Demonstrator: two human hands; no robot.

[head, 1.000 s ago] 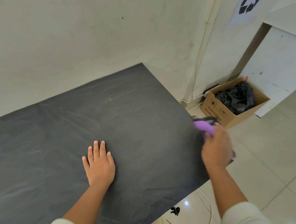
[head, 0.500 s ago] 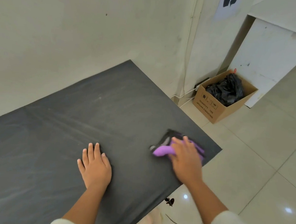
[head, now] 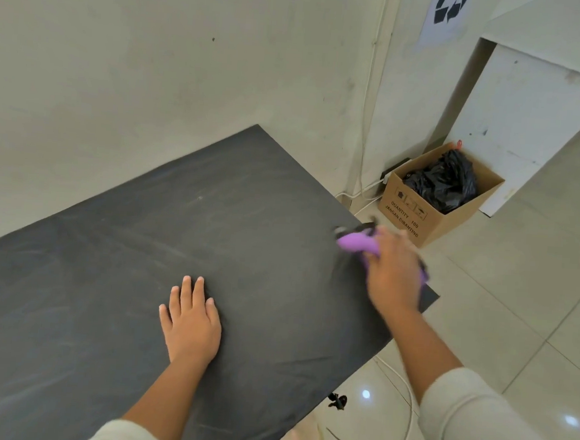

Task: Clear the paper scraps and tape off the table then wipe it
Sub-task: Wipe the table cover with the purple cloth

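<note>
Purple cloth [head: 357, 242] pokes out ahead of the gripping right hand [head: 393, 271]; left hand [head: 190, 319] lies flat on table [head: 115, 248].

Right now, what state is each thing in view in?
left hand: flat on the table, fingers straight, holding nothing.
right hand: motion-blurred, gripping the purple cloth.
purple cloth: bunched under the right hand, near the table's right edge.
table: black top, faint streaks, no scraps or tape visible.
cardboard box: open on the floor, black plastic bag inside.
</note>
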